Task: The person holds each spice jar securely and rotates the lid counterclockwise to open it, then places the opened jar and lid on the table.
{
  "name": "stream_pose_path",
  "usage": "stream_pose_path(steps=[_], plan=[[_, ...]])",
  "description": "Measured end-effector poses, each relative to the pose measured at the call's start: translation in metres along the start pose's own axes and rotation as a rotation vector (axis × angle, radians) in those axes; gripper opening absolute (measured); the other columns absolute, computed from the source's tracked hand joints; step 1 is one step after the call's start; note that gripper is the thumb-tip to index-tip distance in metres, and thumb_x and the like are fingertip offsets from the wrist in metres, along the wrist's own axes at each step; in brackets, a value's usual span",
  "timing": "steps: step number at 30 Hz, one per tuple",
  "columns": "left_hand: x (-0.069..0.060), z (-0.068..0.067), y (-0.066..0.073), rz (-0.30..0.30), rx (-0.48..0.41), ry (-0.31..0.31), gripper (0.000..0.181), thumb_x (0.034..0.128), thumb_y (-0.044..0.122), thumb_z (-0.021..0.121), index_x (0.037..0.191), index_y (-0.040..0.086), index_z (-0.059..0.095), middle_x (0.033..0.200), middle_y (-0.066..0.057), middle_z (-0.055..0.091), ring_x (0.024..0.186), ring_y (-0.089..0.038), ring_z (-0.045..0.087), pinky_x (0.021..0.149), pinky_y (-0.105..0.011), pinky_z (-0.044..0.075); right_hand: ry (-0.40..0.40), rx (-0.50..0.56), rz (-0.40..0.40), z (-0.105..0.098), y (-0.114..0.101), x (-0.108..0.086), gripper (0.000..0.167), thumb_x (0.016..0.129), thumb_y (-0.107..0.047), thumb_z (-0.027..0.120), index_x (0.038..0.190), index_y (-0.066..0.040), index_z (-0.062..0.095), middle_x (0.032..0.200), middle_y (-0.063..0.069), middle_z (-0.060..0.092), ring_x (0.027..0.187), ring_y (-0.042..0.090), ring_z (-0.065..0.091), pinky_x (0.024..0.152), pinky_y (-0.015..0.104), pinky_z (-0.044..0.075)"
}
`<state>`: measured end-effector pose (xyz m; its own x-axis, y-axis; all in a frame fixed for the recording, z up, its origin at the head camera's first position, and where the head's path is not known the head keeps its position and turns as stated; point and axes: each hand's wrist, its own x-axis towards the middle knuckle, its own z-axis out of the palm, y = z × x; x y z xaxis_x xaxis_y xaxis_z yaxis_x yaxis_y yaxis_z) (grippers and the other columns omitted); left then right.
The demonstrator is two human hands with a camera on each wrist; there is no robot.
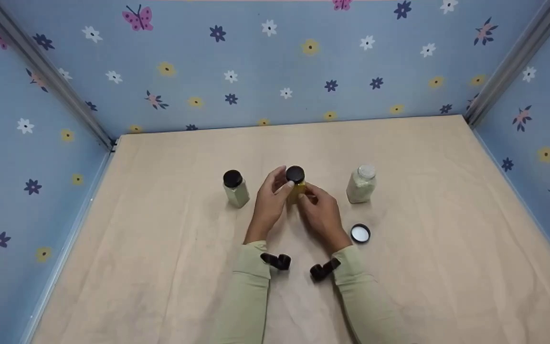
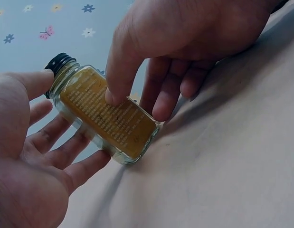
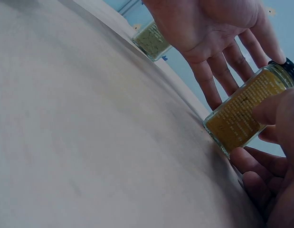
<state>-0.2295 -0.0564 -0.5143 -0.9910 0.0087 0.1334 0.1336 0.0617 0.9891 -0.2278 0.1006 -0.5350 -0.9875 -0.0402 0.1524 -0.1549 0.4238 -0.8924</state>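
Note:
A glass spice jar [image 1: 296, 193] of yellow-brown powder, with a black cap [image 1: 295, 174] on it, stands between both hands. My left hand [image 1: 270, 203] holds it from the left, its thumb at the cap and its fingers along the jar's side. From the right, my right hand [image 1: 322, 212] pinches the lower part, with the thumb on the printed face [image 2: 97, 107]. In the right wrist view the jar [image 3: 241, 111] tilts with the camera, and its base is close to the tabletop.
A jar with pale green contents and a black cap [image 1: 237, 191] stands to the left. Another pale jar [image 1: 361, 185], with a whitish top and no black cap, stands to the right. Nearer lies a loose black cap [image 1: 360, 233], white inside up. Patterned walls [image 1: 275, 62] enclose the cloth-covered table [image 1: 160, 267].

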Motion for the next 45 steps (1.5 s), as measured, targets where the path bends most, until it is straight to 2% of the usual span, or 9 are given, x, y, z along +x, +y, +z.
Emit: stream_pose_path(steps=[7, 17, 22, 30, 32, 39, 42, 45], plan=[[-0.001, 0.001, 0.001, 0.03, 0.051, -0.024, 0.054, 0.1022, 0.028, 0.061, 0.152, 0.013, 0.045, 0.142, -0.006, 0.054, 0.133, -0.023, 0.049, 0.108, -0.04, 0.042, 0.0, -0.002, 0.035, 0.0, -0.001, 0.0, 0.042, 0.098, -0.024, 0.065, 0.137, -0.011, 0.063, 0.119, 0.002, 0.07, 0.105, 0.016, 0.064, 0.096, 0.034, 0.048], [0.001, 0.002, 0.003, 0.023, 0.121, -0.034, 0.054, 0.1021, 0.032, 0.06, 0.152, 0.019, 0.045, 0.139, -0.004, 0.052, 0.132, -0.018, 0.05, 0.108, -0.036, 0.043, -0.005, -0.003, 0.027, -0.002, -0.001, 0.0, 0.041, 0.098, -0.025, 0.065, 0.137, -0.01, 0.063, 0.119, 0.003, 0.07, 0.106, 0.017, 0.065, 0.095, 0.037, 0.05], [0.0, 0.003, 0.003, 0.021, 0.115, -0.033, 0.054, 0.1012, 0.034, 0.061, 0.151, 0.018, 0.048, 0.14, -0.004, 0.051, 0.132, -0.018, 0.049, 0.108, -0.04, 0.042, -0.005, 0.0, 0.017, -0.002, -0.001, 0.0, 0.042, 0.098, -0.024, 0.065, 0.136, -0.009, 0.063, 0.119, 0.004, 0.07, 0.104, 0.018, 0.066, 0.095, 0.037, 0.05], [0.0, 0.004, 0.0, 0.029, 0.037, -0.003, 0.054, 0.0983, 0.032, 0.066, 0.147, 0.016, 0.05, 0.142, -0.003, 0.053, 0.13, -0.02, 0.051, 0.108, -0.045, 0.041, -0.001, -0.021, 0.004, -0.001, 0.001, 0.0, 0.043, 0.098, -0.027, 0.064, 0.137, -0.01, 0.063, 0.12, 0.004, 0.069, 0.104, 0.017, 0.065, 0.094, 0.036, 0.05], [-0.001, 0.005, 0.003, 0.023, 0.029, 0.004, 0.053, 0.0985, 0.029, 0.067, 0.147, 0.014, 0.05, 0.139, -0.005, 0.056, 0.131, -0.022, 0.051, 0.108, -0.047, 0.04, -0.003, -0.028, 0.002, -0.001, 0.002, -0.001, 0.043, 0.098, -0.027, 0.064, 0.137, -0.01, 0.062, 0.12, 0.004, 0.069, 0.105, 0.017, 0.065, 0.094, 0.036, 0.05], [-0.013, 0.004, 0.036, -0.006, 0.008, 0.008, 0.05, 0.0991, 0.02, 0.066, 0.144, 0.006, 0.051, 0.134, -0.01, 0.059, 0.13, -0.027, 0.051, 0.109, -0.049, 0.039, -0.008, -0.01, 0.014, 0.0, 0.001, -0.001, 0.043, 0.098, -0.027, 0.064, 0.138, -0.011, 0.062, 0.122, 0.004, 0.069, 0.106, 0.017, 0.065, 0.094, 0.037, 0.05], [-0.014, 0.004, 0.038, -0.001, -0.002, 0.016, 0.048, 0.0989, 0.019, 0.066, 0.143, 0.006, 0.052, 0.134, -0.011, 0.059, 0.131, -0.029, 0.05, 0.11, -0.052, 0.036, -0.006, -0.005, 0.011, 0.0, 0.001, -0.001, 0.042, 0.098, -0.027, 0.064, 0.138, -0.011, 0.062, 0.121, 0.004, 0.069, 0.106, 0.017, 0.065, 0.094, 0.037, 0.051], [-0.011, 0.004, 0.032, 0.006, -0.012, 0.027, 0.049, 0.0989, 0.019, 0.066, 0.143, 0.006, 0.052, 0.136, -0.01, 0.058, 0.133, -0.029, 0.049, 0.111, -0.051, 0.035, -0.006, 0.0, 0.008, 0.001, 0.001, -0.001, 0.042, 0.098, -0.027, 0.064, 0.137, -0.01, 0.062, 0.121, 0.004, 0.069, 0.104, 0.016, 0.065, 0.093, 0.036, 0.051]])
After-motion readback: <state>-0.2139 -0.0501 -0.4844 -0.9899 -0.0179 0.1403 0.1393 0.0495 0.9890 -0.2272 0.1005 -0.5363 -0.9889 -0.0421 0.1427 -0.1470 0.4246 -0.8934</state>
